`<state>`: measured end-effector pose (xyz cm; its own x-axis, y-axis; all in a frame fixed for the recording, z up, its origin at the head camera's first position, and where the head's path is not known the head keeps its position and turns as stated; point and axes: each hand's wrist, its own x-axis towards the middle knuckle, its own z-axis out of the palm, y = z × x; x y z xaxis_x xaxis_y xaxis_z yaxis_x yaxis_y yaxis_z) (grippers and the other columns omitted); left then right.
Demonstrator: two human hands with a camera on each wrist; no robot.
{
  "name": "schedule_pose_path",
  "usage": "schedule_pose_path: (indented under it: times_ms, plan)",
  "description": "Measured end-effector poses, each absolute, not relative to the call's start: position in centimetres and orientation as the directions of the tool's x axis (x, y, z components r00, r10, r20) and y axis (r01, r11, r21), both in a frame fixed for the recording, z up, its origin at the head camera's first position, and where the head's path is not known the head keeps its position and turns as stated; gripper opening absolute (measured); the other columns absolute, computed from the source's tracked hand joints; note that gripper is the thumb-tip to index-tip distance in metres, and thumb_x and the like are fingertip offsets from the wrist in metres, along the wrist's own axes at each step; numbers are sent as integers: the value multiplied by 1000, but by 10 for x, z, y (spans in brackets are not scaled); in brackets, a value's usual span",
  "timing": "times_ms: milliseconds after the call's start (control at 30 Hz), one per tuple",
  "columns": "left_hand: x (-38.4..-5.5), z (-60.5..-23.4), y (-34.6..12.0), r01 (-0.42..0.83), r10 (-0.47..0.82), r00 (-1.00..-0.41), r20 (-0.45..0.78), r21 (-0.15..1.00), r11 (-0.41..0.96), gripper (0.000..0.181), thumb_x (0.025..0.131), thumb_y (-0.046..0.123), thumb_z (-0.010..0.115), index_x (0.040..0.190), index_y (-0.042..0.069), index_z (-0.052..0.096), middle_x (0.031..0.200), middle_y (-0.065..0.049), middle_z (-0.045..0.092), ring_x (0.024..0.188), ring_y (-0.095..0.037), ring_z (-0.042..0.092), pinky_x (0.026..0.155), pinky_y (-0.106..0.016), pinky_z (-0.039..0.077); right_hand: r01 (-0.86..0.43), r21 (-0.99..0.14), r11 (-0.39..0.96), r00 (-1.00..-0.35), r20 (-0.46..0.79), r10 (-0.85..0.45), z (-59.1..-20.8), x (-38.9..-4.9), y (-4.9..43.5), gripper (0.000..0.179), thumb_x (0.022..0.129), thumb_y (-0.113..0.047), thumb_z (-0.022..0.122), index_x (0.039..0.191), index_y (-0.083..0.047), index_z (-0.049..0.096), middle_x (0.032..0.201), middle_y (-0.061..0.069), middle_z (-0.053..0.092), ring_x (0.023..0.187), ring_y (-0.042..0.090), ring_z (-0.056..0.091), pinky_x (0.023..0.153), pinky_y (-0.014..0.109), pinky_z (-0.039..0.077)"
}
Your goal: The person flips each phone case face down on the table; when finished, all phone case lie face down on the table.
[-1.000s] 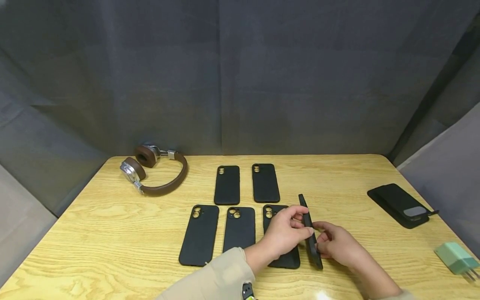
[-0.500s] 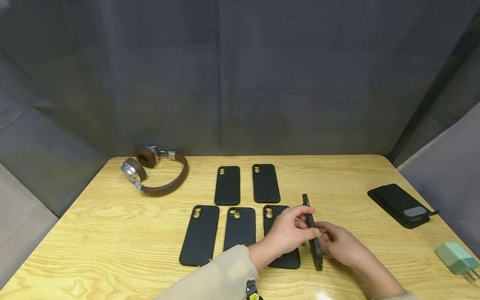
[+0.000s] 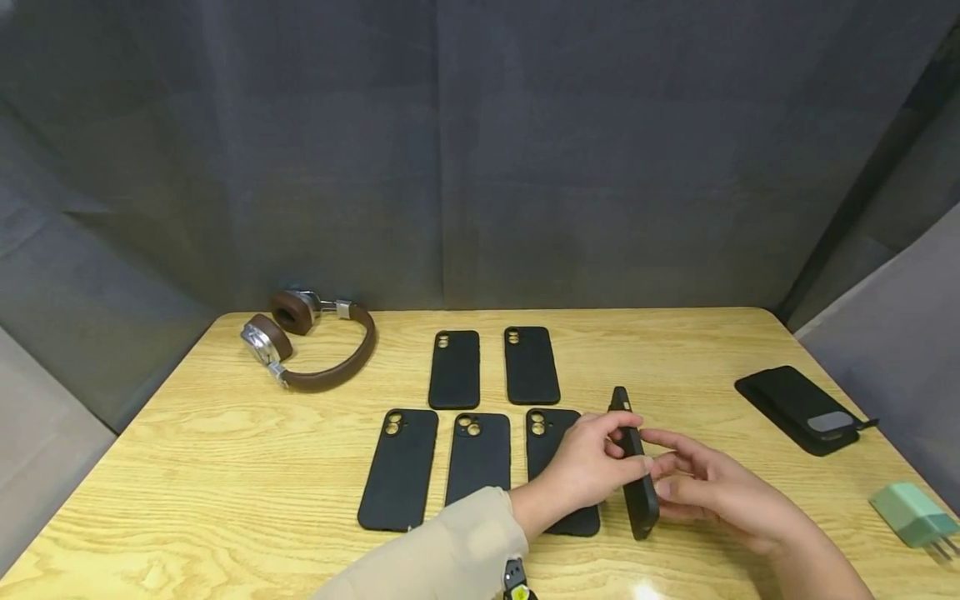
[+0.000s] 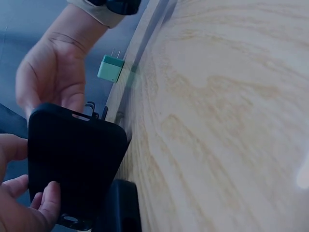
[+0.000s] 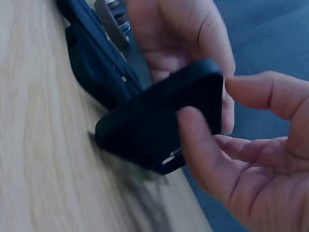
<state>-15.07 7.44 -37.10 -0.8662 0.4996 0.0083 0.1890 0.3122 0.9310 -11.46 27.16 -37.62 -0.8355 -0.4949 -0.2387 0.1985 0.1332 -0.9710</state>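
A black phone case [image 3: 641, 507] stands up on its long edge, slightly tilted, right of the case rows. My left hand [image 3: 592, 467] grips its upper edge between thumb and fingers. Close by on the right is my right hand [image 3: 720, 492], its fingers extended and spread beside the case. In the right wrist view, the right thumb [image 5: 195, 133] overlaps the face of the phone case [image 5: 154, 121]; blur hides how firmly it touches. The left wrist view shows the case's [image 4: 77, 150] end slot and a camera cutout. My left forearm crosses above the front-row cases.
Flat black phone cases lie in two rows: front [image 3: 399, 469], [image 3: 480, 454], [image 3: 551, 437], back [image 3: 454, 369], [image 3: 532, 364]. Brown headphones [image 3: 330, 379] sit back left. At right lie a black phone-case-like item with a raised flap [image 3: 798, 408] and a green charger plug [image 3: 909, 512].
The held case has shifted a little to the right and its angle has turned. My left hand has moved along with it. My right hand has drawn rightward and its fingers have spread.
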Motion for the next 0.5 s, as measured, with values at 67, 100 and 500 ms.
schedule_pose_path:
  times_ms: [67, 100, 500]
  plan:
    - [-151, -371, 75, 206, 498, -867, 20, 924, 322, 40, 79, 22, 73, 117, 21, 62, 95, 8, 50, 77, 0, 49, 69, -14, 42, 210, -966, 152, -829, -258, -496, -373, -113, 270, 75, 93, -11, 50, 145, 7, -2, 119, 16, 44, 105, 22, 56, 87, 41, 49]
    - [-151, -372, 76, 213, 497, -867, 24, 921, 326, 40, 79, 23, 73, 117, 20, 62, 94, 8, 50, 76, 0, 48, 69, -14, 42, 215, -962, 165, -830, -269, -488, -371, -113, 268, 77, 92, -11, 51, 145, 6, -2, 120, 18, 42, 105, 22, 54, 87, 41, 49]
    - [-148, -375, 79, 205, 484, -875, 25, 924, 323, 39, 81, 21, 72, 118, 21, 61, 95, 8, 49, 77, 0, 48, 69, -14, 42, 221, -955, 199, -871, -285, -401, -364, -109, 251, 90, 85, -10, 61, 143, 6, -6, 94, 4, 47, 70, 7, 50, 61, 27, 46]
